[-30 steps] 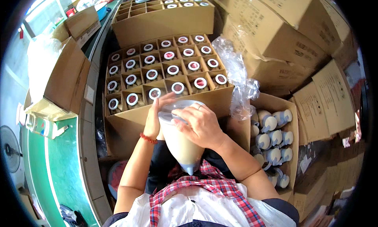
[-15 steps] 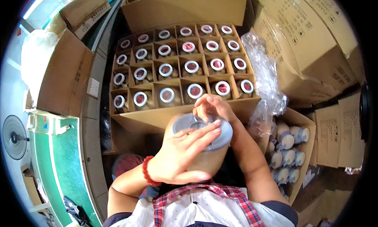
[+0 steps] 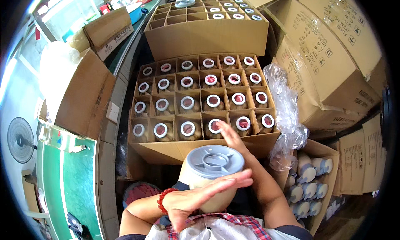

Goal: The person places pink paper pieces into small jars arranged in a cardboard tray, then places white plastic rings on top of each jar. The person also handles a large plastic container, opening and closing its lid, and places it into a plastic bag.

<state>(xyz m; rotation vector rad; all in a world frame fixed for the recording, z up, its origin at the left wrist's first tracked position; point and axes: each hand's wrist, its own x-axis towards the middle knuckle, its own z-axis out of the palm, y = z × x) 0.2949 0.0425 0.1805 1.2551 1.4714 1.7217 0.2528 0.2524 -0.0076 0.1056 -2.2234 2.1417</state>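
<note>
A wide beige canister point(image 3: 212, 201) with a round grey-blue lid point(image 3: 215, 161) stands upright in front of my body, at my lap. My left hand point(image 3: 204, 194), a red bead bracelet at its wrist, stretches flat across the canister's near side with the thumb spread. It seems to hold nothing. Beyond the lid, my right hand point(image 3: 233, 139) reaches to the near edge of a divided carton point(image 3: 179, 147), its fingers straight and blurred, apart from the lid. White-rimmed jars point(image 3: 188, 128) with reddish tops fill that carton's compartments.
Behind stands a second divided carton point(image 3: 208, 38), partly filled, with a grey lid point(image 3: 184, 3) on top. Crumpled clear plastic point(image 3: 285, 102) hangs at the right, above a carton of pale bottles point(image 3: 307, 173). Large cartons point(image 3: 329, 61) line the right; a green-topped table point(image 3: 77, 177) is left.
Both hands have come off the lid: the left has dropped to the canister's near side, the right has moved away toward the carton. The view has tilted up, showing more of the far carton.
</note>
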